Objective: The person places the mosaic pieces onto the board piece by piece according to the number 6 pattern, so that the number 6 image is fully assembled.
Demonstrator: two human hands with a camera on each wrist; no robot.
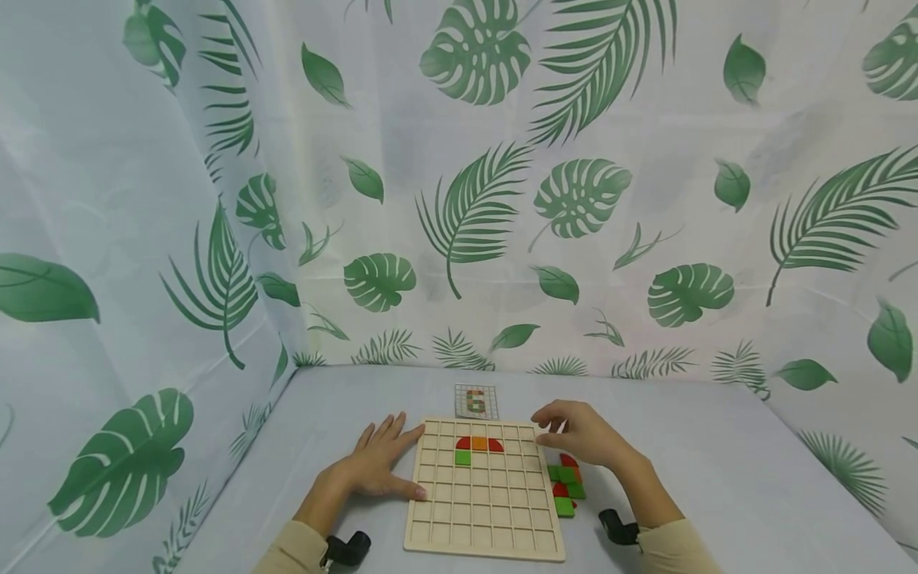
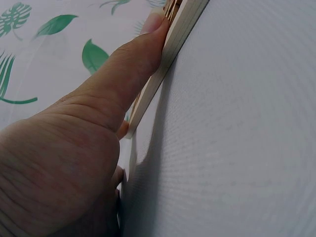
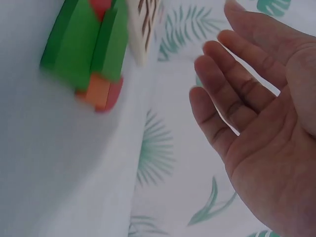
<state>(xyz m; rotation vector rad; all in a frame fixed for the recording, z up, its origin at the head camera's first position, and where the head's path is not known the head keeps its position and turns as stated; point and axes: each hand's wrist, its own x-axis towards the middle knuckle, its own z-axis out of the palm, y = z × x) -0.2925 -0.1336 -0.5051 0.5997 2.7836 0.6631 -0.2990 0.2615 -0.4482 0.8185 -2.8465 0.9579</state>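
A wooden grid board (image 1: 488, 510) lies on the table. Near its top sit two red quarter-round pieces, one at each side of an orange square (image 1: 479, 443), with a green square (image 1: 463, 458) under the left one. My left hand (image 1: 376, 462) rests at the board's left edge, fingers spread, its thumb (image 2: 118, 74) on the rim. My right hand (image 1: 581, 434) hovers over the board's upper right corner with loosely bent fingers and nothing in them. Below that hand, beside the board, lies a heap of green, red and orange pieces (image 1: 565, 507), seen closer in the right wrist view.
Behind the board lies a small pattern card (image 1: 476, 402) showing a coloured figure on a grid. A leaf-printed curtain (image 1: 502, 319) stands at the back and left of the white table (image 1: 681, 446). Each wrist wears a black camera (image 1: 348, 548).
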